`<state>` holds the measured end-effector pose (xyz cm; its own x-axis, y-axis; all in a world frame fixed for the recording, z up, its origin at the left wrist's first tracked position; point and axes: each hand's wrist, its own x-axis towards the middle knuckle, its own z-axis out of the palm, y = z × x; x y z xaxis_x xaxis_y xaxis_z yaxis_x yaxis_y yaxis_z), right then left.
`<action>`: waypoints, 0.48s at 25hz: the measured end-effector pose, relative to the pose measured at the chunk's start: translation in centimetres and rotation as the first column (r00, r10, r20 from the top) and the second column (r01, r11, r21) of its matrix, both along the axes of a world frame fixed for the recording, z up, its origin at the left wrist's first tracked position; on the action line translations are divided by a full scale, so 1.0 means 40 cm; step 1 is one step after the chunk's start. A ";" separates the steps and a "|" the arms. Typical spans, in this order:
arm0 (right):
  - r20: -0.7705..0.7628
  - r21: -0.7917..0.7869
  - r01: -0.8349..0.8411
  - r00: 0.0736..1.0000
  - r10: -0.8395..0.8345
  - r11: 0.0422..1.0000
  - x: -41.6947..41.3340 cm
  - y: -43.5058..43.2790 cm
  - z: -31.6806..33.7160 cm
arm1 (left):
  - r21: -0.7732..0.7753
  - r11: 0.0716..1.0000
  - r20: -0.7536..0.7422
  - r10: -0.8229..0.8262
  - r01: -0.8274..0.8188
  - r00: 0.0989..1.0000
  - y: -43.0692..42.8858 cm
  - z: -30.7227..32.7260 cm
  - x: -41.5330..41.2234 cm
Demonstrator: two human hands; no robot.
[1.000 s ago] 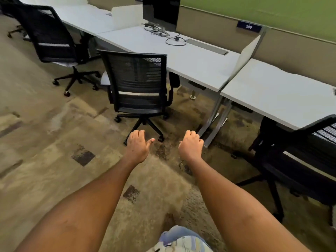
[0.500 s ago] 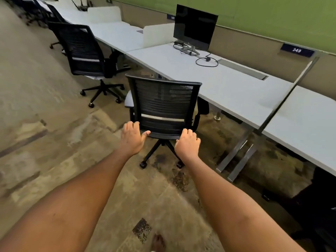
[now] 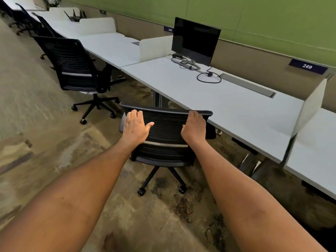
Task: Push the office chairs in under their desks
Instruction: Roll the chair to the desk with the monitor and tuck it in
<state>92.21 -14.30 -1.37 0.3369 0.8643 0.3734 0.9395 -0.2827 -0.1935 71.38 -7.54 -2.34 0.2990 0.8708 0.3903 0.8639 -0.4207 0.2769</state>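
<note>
A black mesh office chair (image 3: 166, 135) stands in front of me, its back toward me, close to the white desk (image 3: 209, 99). My left hand (image 3: 136, 126) rests on the upper left of the backrest, fingers over the top edge. My right hand (image 3: 194, 127) holds the upper right of the backrest the same way. The chair's seat is hidden behind the backrest; its front appears to reach the desk edge. A second black chair (image 3: 76, 70) stands further left, pulled out from its desk (image 3: 109, 48).
A dark monitor (image 3: 195, 42) with cables stands on the desk. White dividers (image 3: 309, 106) separate the desks. More chairs (image 3: 27, 22) line the far left. Desk legs (image 3: 251, 165) stand to the right of my chair. Patterned carpet (image 3: 36, 124) spreads to the left.
I have moved closer to the chair. Both hands went from hovering in the air to resting on the top of its backrest.
</note>
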 end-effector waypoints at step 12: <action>0.117 -0.393 0.245 0.969 -0.216 0.886 -0.012 0.341 -0.010 | 0.016 0.931 -0.279 -0.346 0.365 0.896 0.445 -0.035 -0.006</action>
<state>91.74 -0.66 -1.77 0.5316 0.8460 0.0403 0.8450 -0.5330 0.0441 71.15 10.25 -3.74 0.6848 0.6616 0.3055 0.6906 -0.7230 0.0179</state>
